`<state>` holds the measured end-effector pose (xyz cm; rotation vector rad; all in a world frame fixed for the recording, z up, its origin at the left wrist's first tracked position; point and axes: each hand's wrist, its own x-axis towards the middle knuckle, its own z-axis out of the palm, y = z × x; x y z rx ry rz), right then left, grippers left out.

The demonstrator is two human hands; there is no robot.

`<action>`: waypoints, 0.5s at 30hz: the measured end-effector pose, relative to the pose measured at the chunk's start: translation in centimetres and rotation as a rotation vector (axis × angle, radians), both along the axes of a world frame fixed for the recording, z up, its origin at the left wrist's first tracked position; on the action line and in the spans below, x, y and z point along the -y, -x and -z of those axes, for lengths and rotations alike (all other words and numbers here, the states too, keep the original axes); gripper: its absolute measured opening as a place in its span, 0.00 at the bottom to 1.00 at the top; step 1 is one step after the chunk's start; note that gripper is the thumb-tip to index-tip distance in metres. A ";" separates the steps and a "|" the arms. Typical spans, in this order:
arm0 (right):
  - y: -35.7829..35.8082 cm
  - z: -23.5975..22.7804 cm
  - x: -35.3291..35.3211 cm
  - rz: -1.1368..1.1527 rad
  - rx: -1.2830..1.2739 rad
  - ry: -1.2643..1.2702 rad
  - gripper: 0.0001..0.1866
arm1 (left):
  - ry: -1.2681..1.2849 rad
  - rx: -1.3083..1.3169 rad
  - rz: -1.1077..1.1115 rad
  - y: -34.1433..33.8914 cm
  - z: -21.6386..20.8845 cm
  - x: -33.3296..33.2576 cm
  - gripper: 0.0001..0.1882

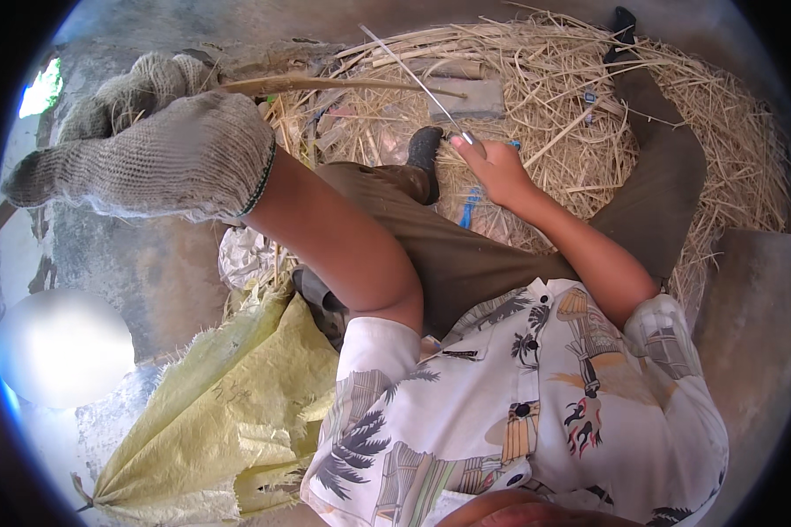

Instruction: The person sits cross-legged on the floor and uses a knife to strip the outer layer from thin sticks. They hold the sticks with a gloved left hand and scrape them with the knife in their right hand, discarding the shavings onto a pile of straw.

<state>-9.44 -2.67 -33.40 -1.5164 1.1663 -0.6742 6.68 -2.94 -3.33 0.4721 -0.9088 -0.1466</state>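
Observation:
My left hand (163, 145), in a grey knitted glove with a dark green cuff edge, is raised at the upper left. Its fingers are curled around a long, thin wooden stick (325, 83). The stick's tapering end points right, over the straw; the gripped part is hidden by the glove. My bare right hand (494, 169) is closed on the handle of a knife near the centre. The knife's long, narrow blade (404, 66) slants up and left, crossing in front of the stick's thin end in this view. Whether blade and stick touch, I cannot tell.
Loose straw and shavings (545, 105) cover the floor around my outstretched legs. A grey block (466, 99) lies among them beyond my dark-shod foot (424, 154). A yellow woven sack (228, 404) spreads at the lower left, beside crumpled whitish plastic (244, 256). Blue scraps (471, 206) lie near my leg.

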 end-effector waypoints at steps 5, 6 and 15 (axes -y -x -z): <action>-1.4 -6.7 -2.5 -0.105 0.175 0.167 0.27 | 0.006 0.027 -0.113 -1.5 0.8 -0.6 0.19; -1.2 -6.6 -2.3 -0.121 0.195 0.239 0.28 | 0.009 0.037 -0.129 -1.7 1.1 -0.3 0.19; -0.3 5.2 2.5 0.029 -0.078 0.044 0.32 | 0.015 0.102 -0.203 -4.0 1.1 0.6 0.15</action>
